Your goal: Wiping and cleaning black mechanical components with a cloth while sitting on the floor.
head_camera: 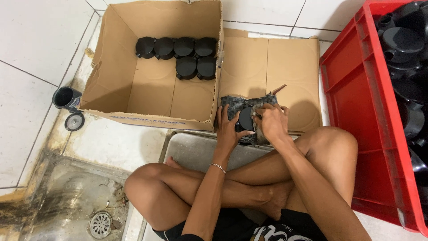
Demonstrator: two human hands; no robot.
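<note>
Seated cross-legged on the floor, a person's left hand (229,129) and right hand (269,122) both clasp a black round fitting (245,119) half-wrapped in grey paper (240,103), between them beside the cardboard box (111,89).

A person seen from above, with bare arms, bare legs and bare feet. The left hand (228,129) has a thin silver chain bracelet (218,167) around its wrist; the right hand (270,122) wears no jewellery. Black shorts (232,225) cover the upper thighs. At the bottom edge shows a black garment with a large pale printed design (281,233).
</note>
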